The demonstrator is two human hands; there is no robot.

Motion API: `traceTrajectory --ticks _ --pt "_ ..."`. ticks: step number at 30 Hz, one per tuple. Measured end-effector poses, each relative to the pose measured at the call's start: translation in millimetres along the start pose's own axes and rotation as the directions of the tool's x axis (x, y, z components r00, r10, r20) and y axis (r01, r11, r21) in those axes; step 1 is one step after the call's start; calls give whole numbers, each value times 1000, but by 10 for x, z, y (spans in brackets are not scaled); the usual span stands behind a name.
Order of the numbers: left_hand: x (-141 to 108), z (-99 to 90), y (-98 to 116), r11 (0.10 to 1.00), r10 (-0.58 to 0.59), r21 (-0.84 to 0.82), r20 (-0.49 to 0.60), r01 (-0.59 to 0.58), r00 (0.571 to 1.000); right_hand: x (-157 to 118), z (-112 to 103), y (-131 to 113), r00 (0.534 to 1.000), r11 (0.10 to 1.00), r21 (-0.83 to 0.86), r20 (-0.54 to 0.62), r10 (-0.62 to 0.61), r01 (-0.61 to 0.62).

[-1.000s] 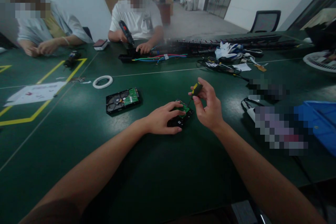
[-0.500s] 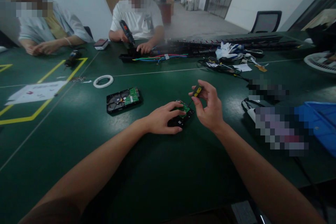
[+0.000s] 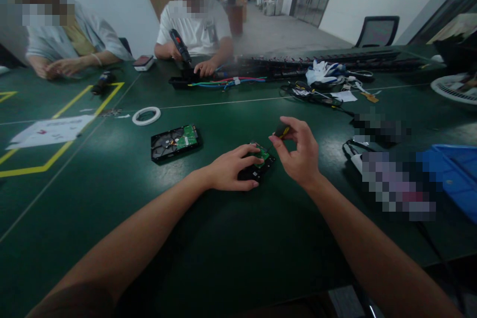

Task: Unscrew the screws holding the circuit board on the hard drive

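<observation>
On the green table lies a black hard drive (image 3: 255, 174) with a green circuit board facing up. My left hand (image 3: 233, 166) holds it down, fingers spread over the board and thumb along the near side. Those fingers cover much of the drive's left part. A small screwdriver (image 3: 282, 131) with a dark and yellow handle is pinched between the thumb and fingers of my right hand (image 3: 298, 151). Its thin shaft slants down to the board's right side; I cannot make out what the tip touches. A second hard drive (image 3: 175, 143) sits apart, to the left.
A white ring (image 3: 146, 116) and a paper sheet (image 3: 50, 130) lie on the left. Across the table, a person grips a power screwdriver (image 3: 180, 45) near coloured wires (image 3: 227, 82); another person sits farther left. Cables (image 3: 313, 94), gloves (image 3: 324, 73) and a blue bin (image 3: 452, 179) are on the right.
The screwdriver handle has turned in my right fingers, showing less of its yellow side. My right hand has shifted slightly down and right. My left hand and both hard drives stay put.
</observation>
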State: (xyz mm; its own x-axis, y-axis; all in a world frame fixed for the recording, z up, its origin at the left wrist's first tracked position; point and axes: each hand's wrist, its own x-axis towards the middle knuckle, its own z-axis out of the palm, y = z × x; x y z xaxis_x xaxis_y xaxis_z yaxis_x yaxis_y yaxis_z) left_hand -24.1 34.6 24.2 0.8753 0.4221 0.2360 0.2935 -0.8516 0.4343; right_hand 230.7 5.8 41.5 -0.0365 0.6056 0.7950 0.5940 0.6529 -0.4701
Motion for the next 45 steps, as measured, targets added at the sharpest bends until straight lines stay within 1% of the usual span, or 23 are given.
traceTrajectory --ticks 4,9,13,20,25,29,35,40,45 --pt "-1 4 1 1000 -5 -13 -4 5 1000 -30 19 17 999 995 87 -1 43 -42" --pt "-2 12 -6 1000 -12 -19 -9 12 1000 -48 40 14 996 982 180 69 49 -61" --pt "-1 12 -11 1000 -11 -9 -2 11 1000 -58 53 44 993 972 222 108 52 -75" --pt "-3 14 -5 1000 -15 -17 -7 15 1000 -61 17 44 992 983 174 121 42 -63" --pt "-4 14 -9 1000 -7 -19 -9 7 1000 -36 -15 -1 996 996 85 83 11 -18" --pt "-7 9 -6 1000 -2 -11 -4 2 1000 -30 -21 24 999 999 34 19 26 -26" --pt "-7 11 3 1000 -5 -1 -8 5 1000 -38 -5 36 999 996 79 12 35 -36" --pt "-8 14 -5 1000 -6 6 -3 6 1000 -27 -4 -16 998 993 114 54 35 -41" --pt "-5 13 -15 1000 1 16 9 -1 1000 -15 -40 -24 997 995 102 75 4 -12"
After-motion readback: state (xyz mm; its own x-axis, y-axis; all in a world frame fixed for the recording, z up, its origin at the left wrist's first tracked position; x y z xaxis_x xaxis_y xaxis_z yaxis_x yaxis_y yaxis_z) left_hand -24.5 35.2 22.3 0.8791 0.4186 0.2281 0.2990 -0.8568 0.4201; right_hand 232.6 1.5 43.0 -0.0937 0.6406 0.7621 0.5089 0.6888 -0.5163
